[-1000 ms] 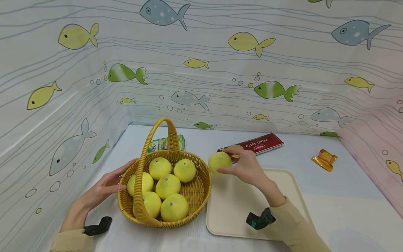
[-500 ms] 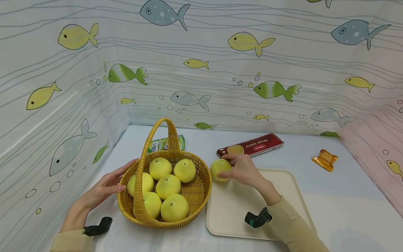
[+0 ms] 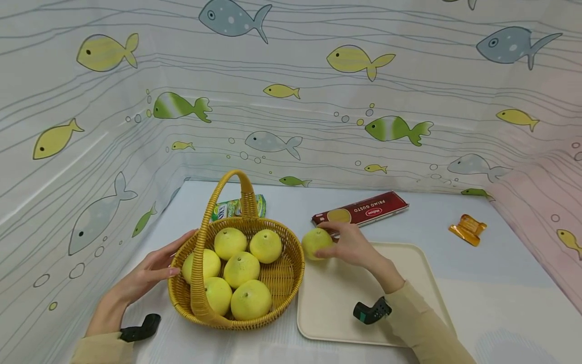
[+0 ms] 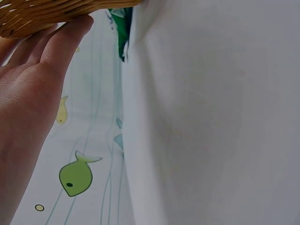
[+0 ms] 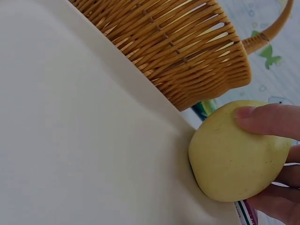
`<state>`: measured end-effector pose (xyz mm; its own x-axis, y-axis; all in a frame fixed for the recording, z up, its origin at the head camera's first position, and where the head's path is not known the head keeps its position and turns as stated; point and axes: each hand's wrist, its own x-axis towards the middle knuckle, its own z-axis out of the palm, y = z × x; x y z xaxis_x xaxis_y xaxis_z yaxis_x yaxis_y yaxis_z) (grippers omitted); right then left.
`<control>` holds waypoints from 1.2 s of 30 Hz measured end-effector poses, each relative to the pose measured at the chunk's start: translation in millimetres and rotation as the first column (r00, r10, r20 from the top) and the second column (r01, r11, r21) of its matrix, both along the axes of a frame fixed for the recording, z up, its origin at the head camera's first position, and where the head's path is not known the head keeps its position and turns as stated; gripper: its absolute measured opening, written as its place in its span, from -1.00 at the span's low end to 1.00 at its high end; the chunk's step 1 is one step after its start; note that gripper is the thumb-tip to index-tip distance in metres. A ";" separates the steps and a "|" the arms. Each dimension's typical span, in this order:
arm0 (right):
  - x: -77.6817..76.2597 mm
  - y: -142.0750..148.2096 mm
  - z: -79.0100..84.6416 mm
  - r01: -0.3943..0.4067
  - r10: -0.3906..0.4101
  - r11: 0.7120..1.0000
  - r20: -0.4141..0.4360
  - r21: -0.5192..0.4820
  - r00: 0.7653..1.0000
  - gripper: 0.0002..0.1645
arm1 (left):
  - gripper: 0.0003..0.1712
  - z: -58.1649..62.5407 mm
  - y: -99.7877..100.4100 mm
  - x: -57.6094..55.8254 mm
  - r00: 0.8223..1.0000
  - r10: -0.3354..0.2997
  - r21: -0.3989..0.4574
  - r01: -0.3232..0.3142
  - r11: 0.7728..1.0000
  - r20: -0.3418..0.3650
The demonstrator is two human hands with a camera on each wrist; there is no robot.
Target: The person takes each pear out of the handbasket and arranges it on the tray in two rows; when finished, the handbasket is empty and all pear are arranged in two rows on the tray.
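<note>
In the head view my right hand [image 3: 354, 247] grips a round yellow-green fruit [image 3: 313, 244] at the far left corner of the cream tray [image 3: 350, 303]. The right wrist view shows the thumb on one side of this smooth, faintly speckled fruit [image 5: 234, 154] and fingers on the other; it sits low at the tray's edge. My left hand [image 3: 145, 275] touches the left side of the yellow wicker basket [image 3: 297, 273], its fingers fairly straight along the outside and the thumb by the rim. Several like fruits [image 3: 242, 270] lie inside. In the left wrist view, fingertips meet the basket's wicker [image 4: 56, 14].
A red "Primo Gusto" box [image 3: 364, 210] lies behind the tray. A green packet [image 3: 227, 208] is partly hidden behind the basket, whose tall handle [image 3: 200, 263] arches over it. An orange wrapped item [image 3: 468, 230] lies at the right. Fish-printed cloth walls enclose the table.
My right hand has lowered the fruit slightly onto the tray's far left corner and still grips it. The left hand stays at the basket. The head view has shifted a little.
</note>
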<state>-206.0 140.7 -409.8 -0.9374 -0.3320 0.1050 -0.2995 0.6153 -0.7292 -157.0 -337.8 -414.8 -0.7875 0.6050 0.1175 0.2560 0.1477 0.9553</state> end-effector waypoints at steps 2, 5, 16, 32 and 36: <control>-1.0 0.6 -1.3 -0.005 0.005 1.000 0.006 0.000 1.000 -0.16 | -0.15 -0.3 0.0 0.1 1.000 0.003 -0.002 -0.003 1.000 0.002; -2.5 1.3 -3.4 -0.009 0.009 1.000 0.016 0.006 1.000 -0.14 | -0.15 -1.0 -0.5 -0.2 1.000 0.003 -0.002 -0.003 1.000 0.002; -3.9 2.8 -6.2 -0.005 0.005 1.000 0.054 -0.003 0.999 -0.06 | -0.15 -1.1 -0.3 -0.3 1.000 -0.023 0.019 0.023 1.000 -0.005; -3.2 1.6 -6.2 0.002 -0.002 1.000 0.028 0.011 1.000 -0.05 | -0.15 -0.2 -0.1 -0.5 0.999 -0.037 0.026 0.037 0.999 -0.004; -3.5 1.8 -6.7 -0.005 0.005 1.000 0.025 0.003 1.000 -0.05 | -0.14 -1.2 -1.1 -1.2 0.999 -0.035 0.023 0.035 0.999 -0.003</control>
